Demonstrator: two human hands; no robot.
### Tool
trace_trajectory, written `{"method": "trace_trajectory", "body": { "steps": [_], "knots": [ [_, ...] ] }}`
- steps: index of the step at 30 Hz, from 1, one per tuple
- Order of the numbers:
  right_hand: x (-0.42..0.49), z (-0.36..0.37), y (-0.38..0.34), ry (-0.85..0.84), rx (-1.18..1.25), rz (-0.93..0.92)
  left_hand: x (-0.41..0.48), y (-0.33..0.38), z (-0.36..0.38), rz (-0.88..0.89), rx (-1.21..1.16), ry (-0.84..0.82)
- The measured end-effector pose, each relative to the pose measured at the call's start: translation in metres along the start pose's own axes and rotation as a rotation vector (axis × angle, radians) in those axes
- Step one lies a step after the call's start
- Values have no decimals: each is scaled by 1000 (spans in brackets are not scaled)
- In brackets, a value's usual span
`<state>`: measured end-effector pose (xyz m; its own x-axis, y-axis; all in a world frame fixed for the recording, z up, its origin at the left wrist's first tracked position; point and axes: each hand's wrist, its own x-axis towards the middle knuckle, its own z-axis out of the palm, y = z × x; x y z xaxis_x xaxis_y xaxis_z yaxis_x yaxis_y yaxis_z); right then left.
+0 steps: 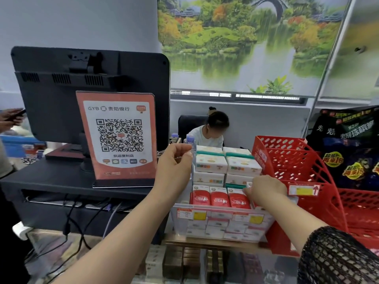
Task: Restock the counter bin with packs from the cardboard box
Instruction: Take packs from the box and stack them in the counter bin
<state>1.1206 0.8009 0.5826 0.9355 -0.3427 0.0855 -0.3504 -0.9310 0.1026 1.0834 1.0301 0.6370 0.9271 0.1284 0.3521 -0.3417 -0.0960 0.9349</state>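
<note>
Head view: counter bin holds red packs in front, white packs stacked behind. Left hand pinches its clear side wall; right hand curled at red row, grip hidden.

A single head-worn wide-angle view looks forward and slightly down across the shop counter, facing the back of a monitor and a landscape blind on the far wall. It is close in. Both forearms enter from the bottom edge, and the left hand, right hand and clear counter bin fill the lower middle. Straight lines lean near the frame's borders.
</note>
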Motion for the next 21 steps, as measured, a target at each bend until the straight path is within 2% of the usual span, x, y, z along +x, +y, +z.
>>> {"method": "trace_trajectory", "body": {
  "steps": [5, 11, 15, 18, 21],
  "knots": [
    [-23, -31, 1, 356, 220, -85, -3, 2, -9, 20, 65, 18],
    [-73, -61, -33, 505, 884, -165, -13, 1, -23, 44, 63, 27],
    [-118, -48, -60, 485, 1093, -274, -27, -13, -25, 10, 3, -5],
    [-141, -31, -78, 476, 1110, -325, -45, -29, -27, -26, 0, -12],
    [-153, -18, -96, 386, 1136, -371, -62, -45, -39, -88, 2, 25]
  ]
}}
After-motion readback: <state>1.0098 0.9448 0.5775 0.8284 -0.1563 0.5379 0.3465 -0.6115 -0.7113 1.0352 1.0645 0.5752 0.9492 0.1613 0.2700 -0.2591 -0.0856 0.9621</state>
